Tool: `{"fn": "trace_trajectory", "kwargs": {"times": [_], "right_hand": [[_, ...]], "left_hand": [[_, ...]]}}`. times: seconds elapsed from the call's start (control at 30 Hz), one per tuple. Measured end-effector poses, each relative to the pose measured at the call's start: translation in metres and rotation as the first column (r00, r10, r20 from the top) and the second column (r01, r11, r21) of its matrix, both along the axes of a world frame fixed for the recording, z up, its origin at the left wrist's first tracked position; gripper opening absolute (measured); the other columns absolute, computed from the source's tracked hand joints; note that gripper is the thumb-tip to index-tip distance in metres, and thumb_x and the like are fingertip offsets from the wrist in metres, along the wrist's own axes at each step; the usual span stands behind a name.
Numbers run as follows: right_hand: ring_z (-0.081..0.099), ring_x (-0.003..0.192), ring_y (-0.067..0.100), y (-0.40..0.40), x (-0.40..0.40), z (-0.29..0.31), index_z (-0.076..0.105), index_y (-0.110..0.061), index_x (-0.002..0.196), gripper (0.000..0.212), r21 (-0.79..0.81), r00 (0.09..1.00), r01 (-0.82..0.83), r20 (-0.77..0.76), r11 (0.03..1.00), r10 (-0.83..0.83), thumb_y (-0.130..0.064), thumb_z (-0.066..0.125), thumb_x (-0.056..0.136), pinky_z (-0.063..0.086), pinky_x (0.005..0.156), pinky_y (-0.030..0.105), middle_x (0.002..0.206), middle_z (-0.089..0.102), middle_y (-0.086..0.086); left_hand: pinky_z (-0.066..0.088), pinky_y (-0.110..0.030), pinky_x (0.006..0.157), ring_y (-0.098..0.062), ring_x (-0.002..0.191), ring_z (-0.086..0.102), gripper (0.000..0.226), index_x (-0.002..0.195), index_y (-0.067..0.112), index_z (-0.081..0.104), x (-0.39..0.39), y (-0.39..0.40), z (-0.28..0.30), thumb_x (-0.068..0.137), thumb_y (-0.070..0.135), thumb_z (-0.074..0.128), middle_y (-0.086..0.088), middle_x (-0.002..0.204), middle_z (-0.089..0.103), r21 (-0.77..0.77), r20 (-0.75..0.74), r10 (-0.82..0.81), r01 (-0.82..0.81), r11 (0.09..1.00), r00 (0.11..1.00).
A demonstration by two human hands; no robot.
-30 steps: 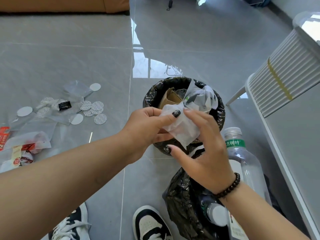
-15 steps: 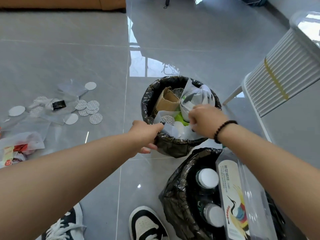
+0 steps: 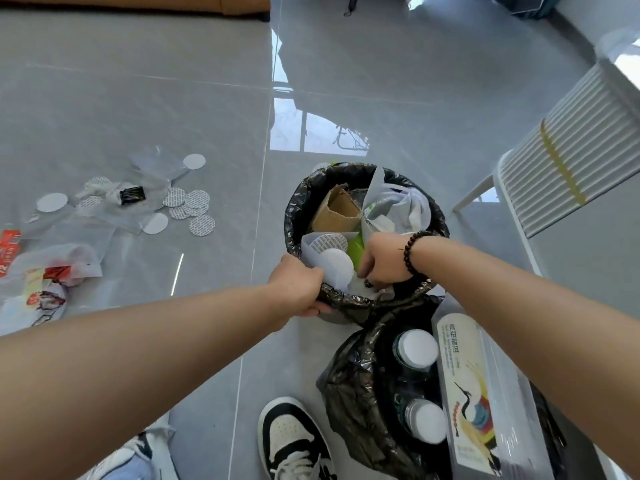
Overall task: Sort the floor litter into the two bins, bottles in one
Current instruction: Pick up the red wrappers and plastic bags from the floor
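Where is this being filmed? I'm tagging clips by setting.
Probably a room in a home: glossy grey tiled floor, the base of a tan sofa at the far edge, and a white slatted chair.

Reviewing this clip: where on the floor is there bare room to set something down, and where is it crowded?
Bare tile lies between the scattered round seals and the far bin, and across the far floor up to the sofa base. Crowded: the left edge with wrappers and clear plastic, the far bin where both hands work, and the near bin packed with bottles.
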State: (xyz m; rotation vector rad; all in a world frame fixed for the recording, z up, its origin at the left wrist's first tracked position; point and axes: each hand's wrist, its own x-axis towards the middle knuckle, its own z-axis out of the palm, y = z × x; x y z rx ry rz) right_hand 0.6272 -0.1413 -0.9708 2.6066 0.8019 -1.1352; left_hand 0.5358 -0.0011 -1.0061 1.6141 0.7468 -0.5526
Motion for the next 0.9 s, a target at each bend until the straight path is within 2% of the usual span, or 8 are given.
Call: {"fn": "trace_trajectory", "kwargs": {"times": [0.17, 0.23, 0.3, 0.37, 0.47, 0.67, 0.8, 0.9], "right_hand": [[0.063, 0.096, 0.026, -0.001, -0.022, 0.032, 0.068, -0.006, 0.113, 0.028, 0.047, 0.990, 0.062, 0.123, 0.997, -0.067, -0.011, 0.055, 0.089, 0.051, 0.080, 0.028, 0.112, 0.068, 0.011], [0.062, 0.099, 0.026, 0.003, -0.035, 0.049, 0.068, -0.007, 0.111, 0.029, 0.047, 0.971, 0.040, 0.235, 0.998, -0.050, -0.009, 0.048, 0.090, 0.052, 0.086, 0.031, 0.111, 0.067, 0.012], [0.062, 0.091, 0.026, 0.013, -0.049, 0.067, 0.068, -0.008, 0.101, 0.027, 0.095, 0.939, -0.012, 0.342, 0.995, -0.022, -0.009, 0.044, 0.088, 0.054, 0.076, 0.030, 0.102, 0.067, 0.011], [0.059, 0.074, 0.023, 0.030, -0.066, 0.087, 0.066, -0.010, 0.088, 0.023, 0.153, 0.911, -0.054, 0.412, 0.987, -0.014, -0.012, 0.043, 0.088, 0.047, 0.061, 0.025, 0.086, 0.065, 0.007], [0.058, 0.073, 0.025, 0.077, -0.088, 0.108, 0.062, -0.010, 0.083, 0.021, 0.267, 0.879, -0.143, 0.476, 0.953, -0.002, -0.017, 0.044, 0.089, 0.053, 0.066, 0.030, 0.084, 0.064, 0.007], [0.062, 0.089, 0.024, 0.178, -0.145, 0.097, 0.067, -0.011, 0.099, 0.028, 0.342, 0.935, -0.257, 0.326, 0.904, 0.142, -0.032, 0.051, 0.091, 0.054, 0.077, 0.032, 0.098, 0.066, 0.006], [0.062, 0.063, 0.023, 0.232, -0.181, 0.096, 0.060, -0.007, 0.072, 0.039, 0.278, 0.945, -0.323, 0.153, 0.905, 0.290, -0.037, 0.047, 0.093, 0.057, 0.067, 0.031, 0.072, 0.070, 0.008], [0.053, 0.070, 0.024, 0.260, -0.196, 0.095, 0.040, -0.012, 0.062, 0.046, 0.131, 0.883, -0.461, 0.174, 0.878, 0.437, -0.042, 0.042, 0.097, 0.047, 0.062, 0.029, 0.066, 0.050, 0.002]], "left_hand": [[0.048, -0.021, 0.052, -0.019, 0.071, 0.074, 0.037, 0.121, 0.008, 0.052, -0.022, 0.000, 0.021, 0.094, 0.032, 0.045, -0.010, 0.094, 0.074, 0.004, -0.084, -0.123, 0.124, 0.992, 0.989], [0.046, -0.022, 0.056, -0.021, 0.074, 0.072, 0.029, 0.111, 0.008, 0.057, -0.037, 0.003, 0.036, 0.095, 0.029, 0.045, -0.012, 0.101, 0.072, 0.032, -0.077, -0.175, 0.178, 0.984, 0.982], [0.047, -0.025, 0.062, -0.021, 0.076, 0.068, 0.019, 0.102, 0.010, 0.056, -0.054, 0.013, 0.048, 0.097, 0.024, 0.044, -0.010, 0.103, 0.069, 0.054, -0.062, -0.198, 0.202, 0.978, 0.978], [0.048, -0.026, 0.065, -0.021, 0.078, 0.066, 0.016, 0.103, 0.009, 0.056, -0.070, 0.026, 0.055, 0.097, 0.019, 0.044, -0.008, 0.100, 0.068, 0.082, -0.063, -0.204, 0.209, 0.975, 0.977], [0.048, -0.025, 0.062, -0.020, 0.082, 0.068, 0.019, 0.110, 0.008, 0.055, -0.094, 0.063, 0.064, 0.096, 0.016, 0.047, -0.009, 0.103, 0.070, 0.124, -0.054, -0.168, 0.173, 0.977, 0.984], [0.048, -0.026, 0.067, -0.019, 0.078, 0.068, 0.021, 0.113, 0.005, 0.057, -0.163, 0.149, 0.076, 0.095, 0.013, 0.049, -0.009, 0.100, 0.072, 0.162, -0.017, 0.135, -0.131, 0.978, 0.991], [0.050, -0.026, 0.067, -0.016, 0.077, 0.068, 0.017, 0.107, 0.006, 0.059, -0.223, 0.198, 0.074, 0.094, 0.013, 0.049, -0.007, 0.096, 0.072, 0.208, -0.047, 0.315, -0.299, 0.931, 0.948], [0.050, -0.026, 0.068, -0.016, 0.075, 0.068, 0.017, 0.103, 0.006, 0.061, -0.248, 0.219, 0.057, 0.093, 0.014, 0.050, -0.006, 0.094, 0.073, 0.223, -0.062, 0.322, -0.301, 0.927, 0.945]]}}
